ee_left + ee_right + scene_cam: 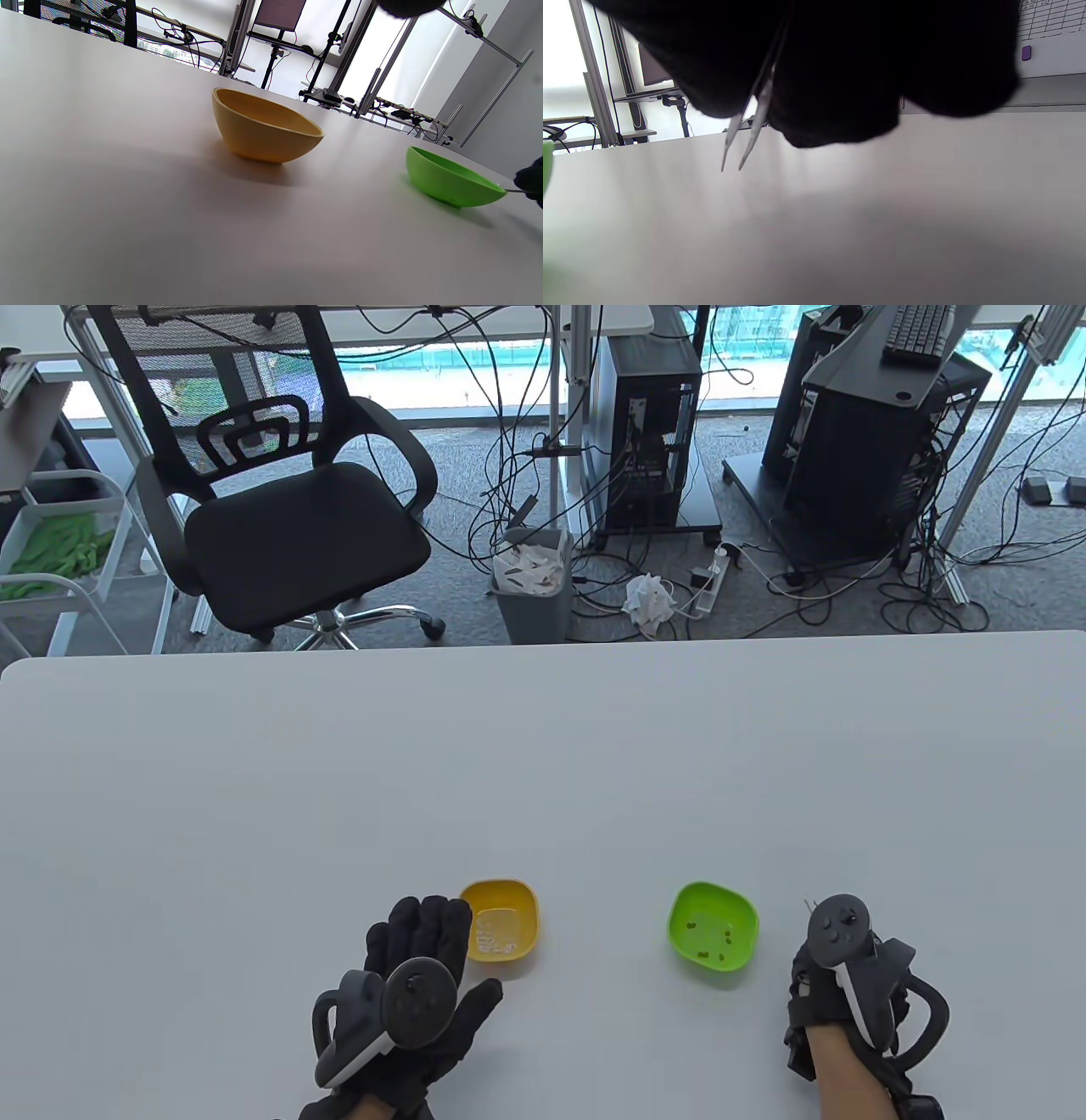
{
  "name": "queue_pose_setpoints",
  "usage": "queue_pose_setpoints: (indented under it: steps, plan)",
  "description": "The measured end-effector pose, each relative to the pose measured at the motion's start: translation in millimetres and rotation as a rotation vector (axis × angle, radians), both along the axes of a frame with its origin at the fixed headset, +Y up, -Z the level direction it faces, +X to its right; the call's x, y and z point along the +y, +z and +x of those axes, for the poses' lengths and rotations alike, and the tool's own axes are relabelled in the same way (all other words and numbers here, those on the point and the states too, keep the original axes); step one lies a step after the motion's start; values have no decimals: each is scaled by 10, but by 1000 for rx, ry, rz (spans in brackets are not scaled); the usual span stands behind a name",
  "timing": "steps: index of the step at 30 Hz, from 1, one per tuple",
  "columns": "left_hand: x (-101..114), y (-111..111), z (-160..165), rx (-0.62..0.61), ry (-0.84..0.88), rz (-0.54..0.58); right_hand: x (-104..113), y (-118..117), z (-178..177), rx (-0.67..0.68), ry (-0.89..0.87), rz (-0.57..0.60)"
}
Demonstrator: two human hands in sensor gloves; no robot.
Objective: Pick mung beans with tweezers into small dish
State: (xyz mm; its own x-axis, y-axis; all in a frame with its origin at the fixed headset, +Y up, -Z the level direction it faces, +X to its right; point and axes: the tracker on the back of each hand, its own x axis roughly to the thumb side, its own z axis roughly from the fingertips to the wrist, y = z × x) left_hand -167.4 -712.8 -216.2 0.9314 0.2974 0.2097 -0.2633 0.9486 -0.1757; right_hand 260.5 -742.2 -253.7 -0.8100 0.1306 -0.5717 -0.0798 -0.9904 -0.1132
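The left hand is lying flat on the white tabletop, fingers spread and holding nothing, its fingertips touching the 9 o'clock side of the yellow dish. That dish is sitting near the tabletop's near edge and is holding a small pale heap; whether these are beans cannot be told. The green dish is sitting well apart from it at 3 o'clock, with a few dark mung beans scattered on its floor. The right hand is resting just beside the green dish, at its 3 o'clock side, and is gripping the metal tweezers. In the right wrist view the gloved fingers are closing around the tweezer shaft while the two tips are standing slightly apart, pointing down just above the tabletop with nothing between them. In the table view only the tweezers' back end is showing at 11 o'clock of the right hand's tracker.
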Motion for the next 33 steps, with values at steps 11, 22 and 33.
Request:
queue_pose_setpoints:
  steps: [11, 22, 33]
  plan:
    - [-37, -9, 45, -24, -21, -27, -216, -52, -20, -9, 68, -158]
    - [44, 24, -4, -31, 24, 11, 541, 394, -419, 268, -72, 156]
    - [59, 38, -14, -23, 8, 5, 439, 663, -844, 837, -66, 103]
